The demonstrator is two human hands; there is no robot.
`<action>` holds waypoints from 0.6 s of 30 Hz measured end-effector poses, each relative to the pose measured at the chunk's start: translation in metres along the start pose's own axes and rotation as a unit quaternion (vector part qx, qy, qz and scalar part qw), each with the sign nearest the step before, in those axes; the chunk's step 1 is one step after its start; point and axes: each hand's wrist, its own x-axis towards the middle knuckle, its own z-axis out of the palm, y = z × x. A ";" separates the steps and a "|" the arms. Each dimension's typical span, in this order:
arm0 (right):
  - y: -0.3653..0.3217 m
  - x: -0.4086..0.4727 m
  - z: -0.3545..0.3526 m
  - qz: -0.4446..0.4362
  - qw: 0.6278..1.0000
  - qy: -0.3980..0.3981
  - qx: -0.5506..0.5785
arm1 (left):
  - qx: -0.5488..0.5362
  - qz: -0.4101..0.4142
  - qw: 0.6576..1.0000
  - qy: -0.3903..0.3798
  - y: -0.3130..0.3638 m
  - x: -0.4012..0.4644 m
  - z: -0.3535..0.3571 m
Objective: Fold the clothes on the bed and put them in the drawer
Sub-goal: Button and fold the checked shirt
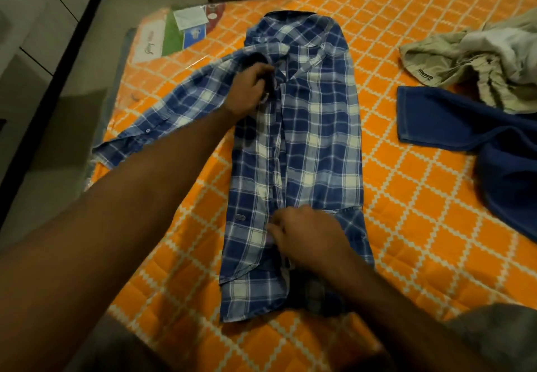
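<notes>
Here, at the middle of the bed [406,197], the left hand [247,90] pinches the plaid shirt [313,139] near its collar while the right hand [308,235] pinches its lower placket; the outstretched sleeve [162,116] should fold in flat, keeping edges aligned.

1. Your surface: bed [406,197], orange cover with white lattice print.
2. Plaid shirt [313,139] lies flat mid-bed, collar at the far end.
3. To your right: blue garment [470,127], with beige clothes [465,58] behind it.
4. Far-left corner: printed label [186,27].

Soft woven plaid cloth shirt [313,145] on glossy plastic-wrapped mattress [421,197].
</notes>
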 end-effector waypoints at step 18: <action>0.035 0.099 0.015 -0.085 0.991 0.102 -0.035 | 0.161 -0.254 0.948 -0.106 -0.107 -0.040 -0.151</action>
